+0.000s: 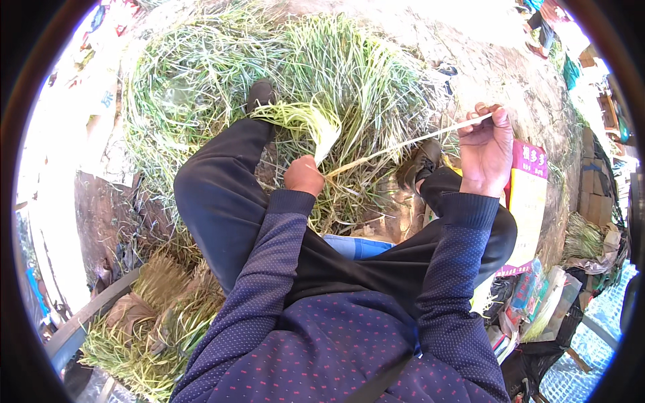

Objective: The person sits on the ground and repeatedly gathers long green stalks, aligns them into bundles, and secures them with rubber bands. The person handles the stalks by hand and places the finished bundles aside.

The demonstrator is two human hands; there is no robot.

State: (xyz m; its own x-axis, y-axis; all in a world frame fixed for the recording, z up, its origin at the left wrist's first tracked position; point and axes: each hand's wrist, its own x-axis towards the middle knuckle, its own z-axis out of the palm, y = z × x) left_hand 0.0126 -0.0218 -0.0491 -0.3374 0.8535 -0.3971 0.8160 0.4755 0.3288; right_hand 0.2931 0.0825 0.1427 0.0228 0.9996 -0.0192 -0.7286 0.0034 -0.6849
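My left hand [304,175], seen from the back, is closed around the pale base of a bunch of yellow-green leaf stalks [326,132], which look like chives. Their tips droop over to the left. From beside that hand a thin pale strand [426,137], tan near the bunch, runs taut up to the right. My right hand [485,146] pinches the strand's far end between thumb and fingers, palm facing up. Where the strand meets the bunch is mostly hidden by my left fist.
A wide heap of loose green stalks [347,65] covers the ground ahead. More stalks [156,347] lie at the lower left beside a bar [90,312]. To the right are a printed yellow-and-purple sheet [526,211] and plastic bags [526,289]. Part of another person [544,30] shows at upper right.
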